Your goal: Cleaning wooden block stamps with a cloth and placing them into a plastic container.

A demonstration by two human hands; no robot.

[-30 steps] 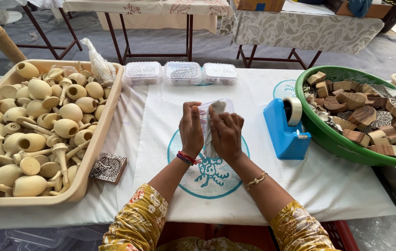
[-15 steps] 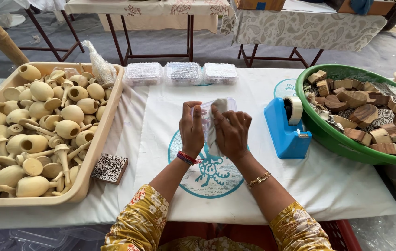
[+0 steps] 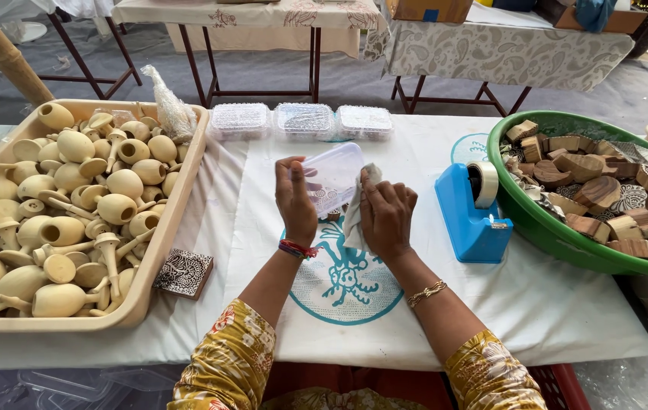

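Note:
My left hand [image 3: 295, 199] grips a small clear plastic box [image 3: 335, 176], tilted up on its edge above the white tablecloth [image 3: 415, 288]. My right hand [image 3: 387, 214] presses a whitish cloth [image 3: 356, 216] against the box's right side. Both hands meet over a teal round print [image 3: 347, 281] on the cloth-covered table. A small dark piece lies on the table just under the box, half hidden.
A beige tray [image 3: 176, 220] full of pale wooden pieces stands left, a carved block [image 3: 184, 273] beside it. A blue tape dispenser [image 3: 472, 216] and a green basin [image 3: 521, 212] of wooden blocks sit right. Three clear lidded boxes [image 3: 303, 120] line the far edge.
The clear box has been lifted and tipped more upright between my hands. My right hand has shifted slightly right and down along the box with the cloth.

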